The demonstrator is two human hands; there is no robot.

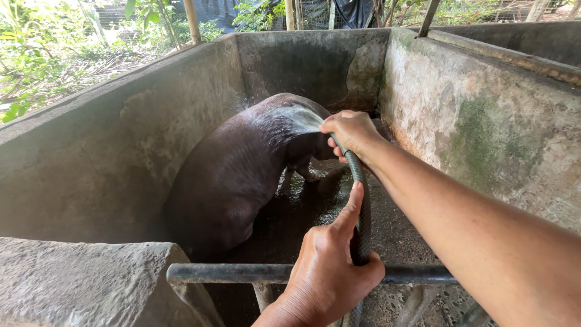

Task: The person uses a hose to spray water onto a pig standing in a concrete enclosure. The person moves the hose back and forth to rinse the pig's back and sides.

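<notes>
Both hands grip a green hose (361,209), right hand (350,131) closed at its nozzle end spraying the dark pig (233,172), left hand (327,272) clasping lower by the metal rail (224,273).

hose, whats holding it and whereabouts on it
Both hands hold the green hose: the right hand grips its spraying end, thumb over the outlet, and the left hand grips it lower down, just above the metal rail.

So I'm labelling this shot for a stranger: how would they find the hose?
Start at the concrete pen holding the dark pig. Over its metal rail, the left hand and right hand grip the hose: the only thin, grey-green thing, spraying water.
</notes>
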